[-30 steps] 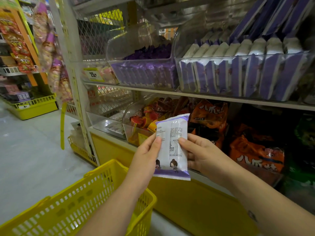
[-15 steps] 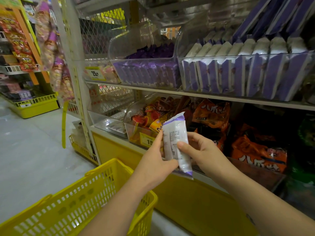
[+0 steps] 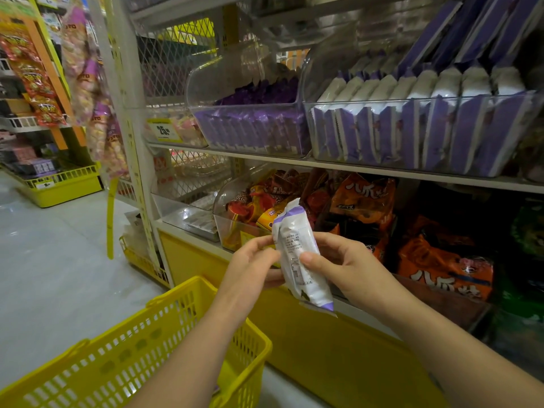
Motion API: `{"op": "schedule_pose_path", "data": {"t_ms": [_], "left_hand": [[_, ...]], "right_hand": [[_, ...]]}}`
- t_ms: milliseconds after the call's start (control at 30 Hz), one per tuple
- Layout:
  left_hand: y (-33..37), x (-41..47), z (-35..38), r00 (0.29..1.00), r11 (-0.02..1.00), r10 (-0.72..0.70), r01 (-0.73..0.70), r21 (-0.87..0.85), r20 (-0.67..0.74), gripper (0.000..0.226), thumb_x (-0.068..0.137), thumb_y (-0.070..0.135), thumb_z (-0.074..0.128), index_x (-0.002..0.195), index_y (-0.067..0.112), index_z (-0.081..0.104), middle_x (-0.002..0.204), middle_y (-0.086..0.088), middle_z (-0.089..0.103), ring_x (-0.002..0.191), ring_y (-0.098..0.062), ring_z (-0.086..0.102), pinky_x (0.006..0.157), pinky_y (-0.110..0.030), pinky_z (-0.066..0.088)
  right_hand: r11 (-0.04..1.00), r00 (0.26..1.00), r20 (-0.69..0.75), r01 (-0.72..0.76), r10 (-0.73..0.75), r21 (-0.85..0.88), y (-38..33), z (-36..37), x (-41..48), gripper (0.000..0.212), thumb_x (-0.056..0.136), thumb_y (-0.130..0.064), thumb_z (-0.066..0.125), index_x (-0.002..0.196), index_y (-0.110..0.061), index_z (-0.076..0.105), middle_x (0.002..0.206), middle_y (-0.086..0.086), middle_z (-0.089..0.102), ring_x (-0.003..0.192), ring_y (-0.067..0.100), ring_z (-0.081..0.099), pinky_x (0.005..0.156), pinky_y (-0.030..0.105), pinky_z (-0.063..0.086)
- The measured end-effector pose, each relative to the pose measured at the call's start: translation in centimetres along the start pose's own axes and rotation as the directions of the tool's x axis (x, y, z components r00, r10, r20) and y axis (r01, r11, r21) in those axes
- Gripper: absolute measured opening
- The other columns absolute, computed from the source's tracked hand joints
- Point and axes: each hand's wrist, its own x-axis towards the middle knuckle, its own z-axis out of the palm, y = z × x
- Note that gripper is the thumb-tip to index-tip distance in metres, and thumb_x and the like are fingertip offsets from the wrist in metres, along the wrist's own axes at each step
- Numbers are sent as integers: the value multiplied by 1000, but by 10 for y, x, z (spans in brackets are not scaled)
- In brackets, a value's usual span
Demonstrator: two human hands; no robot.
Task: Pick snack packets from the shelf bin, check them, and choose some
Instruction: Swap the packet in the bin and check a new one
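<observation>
A white and purple snack packet point(image 3: 300, 254) is held upright in front of the lower shelf, its printed back turned toward me and tilted edge-on. My right hand point(image 3: 341, 266) grips its right side with the thumb on the print. My left hand point(image 3: 253, 266) pinches its left edge. On the upper shelf stands a clear bin point(image 3: 424, 131) full of several matching white and purple packets, with a second clear bin point(image 3: 253, 125) of purple packets to its left.
A yellow shopping basket point(image 3: 141, 357) hangs below my left arm. Orange and red snack bags point(image 3: 441, 260) fill the lower shelf. A yellow shelf base point(image 3: 323, 343) runs underneath. Hanging snack strips point(image 3: 88, 78) and an open aisle floor point(image 3: 53, 260) lie to the left.
The packet has been turned from flat-on to edge-on and tilted. My left hand shifted from holding its left edge with straight fingers to pinching it closer in.
</observation>
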Motion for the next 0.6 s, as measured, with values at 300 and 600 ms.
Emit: {"op": "schedule_pose_path", "data": {"t_ms": [300,600], "left_hand": [[9,-5,5,999,1000,2,-3,6,38,33,92,43,53,121,32,61,99,6,75,90,-21,73,73,-34,58],[48,-18,-10,964,984,177,-181,2,196,74,78,12,77,136,42,41,118,6,71,106,-17,69,77,-27,56]], "right_hand": [[996,997,-39,-62,65,70,-5,-3,0,28,92,-24,57,120,-23,62,106,-4,74,95,16,72,73,26,59],[977,956,-282,-21,82,212,-39,10,-5,50,98,-9,50,144,-26,36,108,-9,71,94,8,71,72,31,60]]}}
